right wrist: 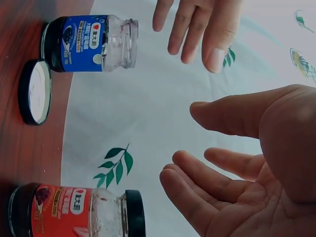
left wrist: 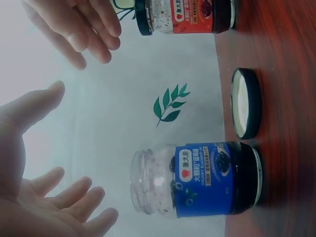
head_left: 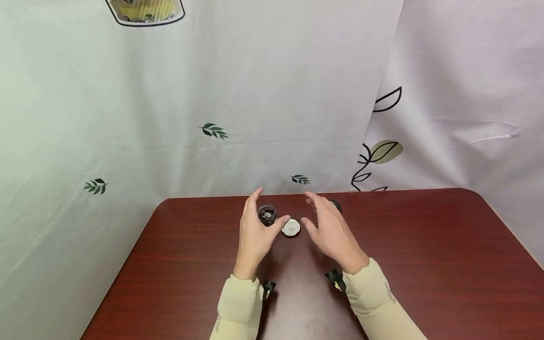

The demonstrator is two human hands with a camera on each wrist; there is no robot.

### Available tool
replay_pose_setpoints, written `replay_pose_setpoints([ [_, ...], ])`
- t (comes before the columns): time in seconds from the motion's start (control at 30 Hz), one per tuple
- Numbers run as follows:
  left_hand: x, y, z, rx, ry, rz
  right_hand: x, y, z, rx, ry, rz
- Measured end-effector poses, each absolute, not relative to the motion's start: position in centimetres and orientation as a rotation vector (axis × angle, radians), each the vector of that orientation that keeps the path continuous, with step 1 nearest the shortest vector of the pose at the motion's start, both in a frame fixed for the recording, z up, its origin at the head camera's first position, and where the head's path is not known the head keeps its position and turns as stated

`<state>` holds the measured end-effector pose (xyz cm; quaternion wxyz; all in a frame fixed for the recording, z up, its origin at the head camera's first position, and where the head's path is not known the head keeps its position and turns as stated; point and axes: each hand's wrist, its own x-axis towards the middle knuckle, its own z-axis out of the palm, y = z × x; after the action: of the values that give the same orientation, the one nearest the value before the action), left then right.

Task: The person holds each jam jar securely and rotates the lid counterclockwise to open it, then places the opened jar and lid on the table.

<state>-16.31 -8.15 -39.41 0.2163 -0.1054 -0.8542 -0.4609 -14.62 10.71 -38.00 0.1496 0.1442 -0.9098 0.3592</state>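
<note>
The work looks to be between grips: the blue jar (left wrist: 205, 180) stands upright and uncovered, and both hands are raised over the table (head_left: 170, 264) with nothing in them. In the head view the jar is just above centre-bottom, beside the thumb of the left hand (head_left: 256, 231); the wrist views show that hand apart from it. The left fingers are spread from the thumb, and the right hand (head_left: 333, 231) holds its fingers and thumb apart too. Taking hold of the blue jar would call for lowering the left hand around its glass; picking up the loose lid (head_left: 291, 227), a pinch at its rim.

Counted: two hands; two jars, the blue one and the red jar (right wrist: 64, 212), lower left of the right wrist view; two lids, the loose one lying pale side up between the jars, and the dark lid (right wrist: 134, 213) on the red jar; one table.
</note>
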Motion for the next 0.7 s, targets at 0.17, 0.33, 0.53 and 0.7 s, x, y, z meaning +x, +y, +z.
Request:
replay_pose_setpoints([
  [0.17, -16.2, -7.9, -39.2, -0.294, -2.379, -1.274, -14.8, 11.1, -38.0, 0.399, -2.605, 1.03],
  [0.33, -16.1, -7.4, -39.1, -0.313, -2.379, -1.288, -14.8, 11.7, -38.1, 0.369, -2.597, 1.016],
  [0.53, -16.0, -6.7, -39.2, -0.332, -2.388, -1.322, -14.9, 12.2, -38.1, 0.353, -2.59, 1.015],
  [0.7, -15.9, -6.0, -39.4, -0.338, -2.42, -1.337, -15.0, 12.6, -38.2, 0.334, -2.572, 1.025],
])
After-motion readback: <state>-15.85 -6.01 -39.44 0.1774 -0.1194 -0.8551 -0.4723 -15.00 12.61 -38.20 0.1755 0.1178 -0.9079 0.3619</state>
